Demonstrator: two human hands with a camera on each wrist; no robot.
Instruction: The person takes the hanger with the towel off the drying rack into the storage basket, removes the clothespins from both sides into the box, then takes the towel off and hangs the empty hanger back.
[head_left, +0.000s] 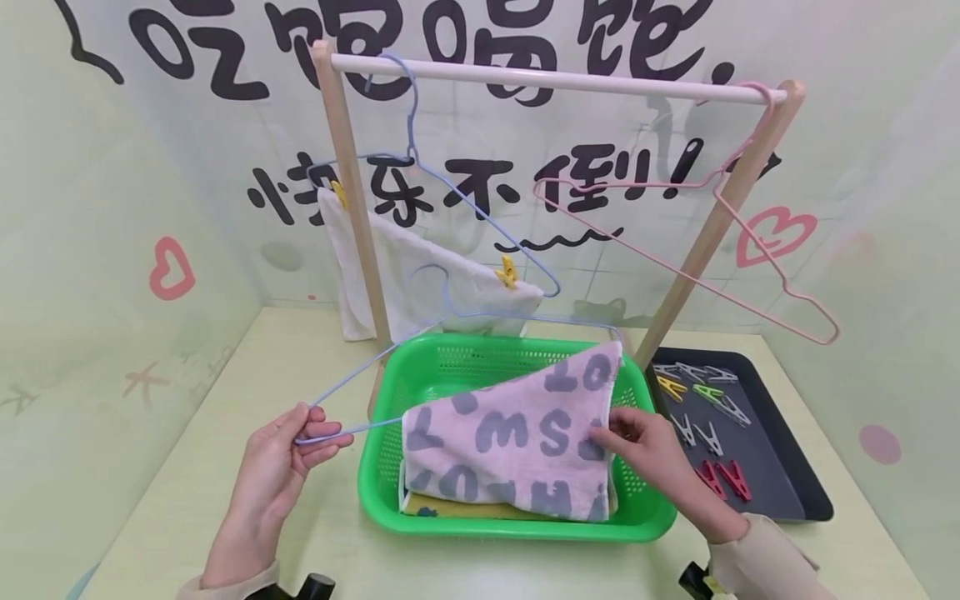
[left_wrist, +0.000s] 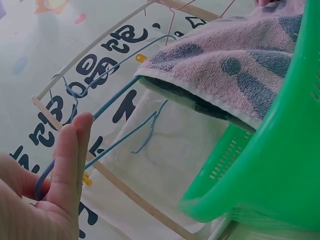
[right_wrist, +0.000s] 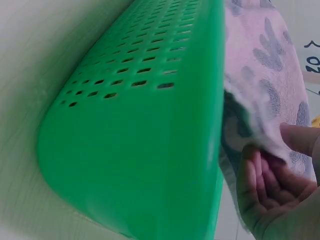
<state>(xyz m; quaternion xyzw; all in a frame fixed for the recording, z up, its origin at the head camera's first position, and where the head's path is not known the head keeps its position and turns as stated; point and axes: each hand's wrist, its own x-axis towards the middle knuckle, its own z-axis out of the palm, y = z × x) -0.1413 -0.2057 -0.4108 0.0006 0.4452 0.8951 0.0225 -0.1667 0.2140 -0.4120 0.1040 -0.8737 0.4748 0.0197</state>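
Note:
My left hand (head_left: 273,458) holds one end of a blue hanger (head_left: 352,377) between thumb and fingers, left of the green basket (head_left: 371,500). Over the hanger's lower bar drapes a pink towel (head_left: 510,442) with grey letters, its lower part inside the basket. At the towel's right edge, my right hand (head_left: 645,442) pinches the cloth between thumb and curled fingers. In the right wrist view that pinched edge (right_wrist: 267,135) shows beside the basket wall. The hanger's far end lies behind the towel's upper right corner.
Behind the basket stands a wooden rack with a white rod (head_left: 562,79). On it hang another blue hanger (head_left: 480,212), with a white towel (head_left: 435,258) clipped by yellow clothespins, and a pink hanger (head_left: 637,242). A dark tray (head_left: 780,467) with several clothespins lies at right.

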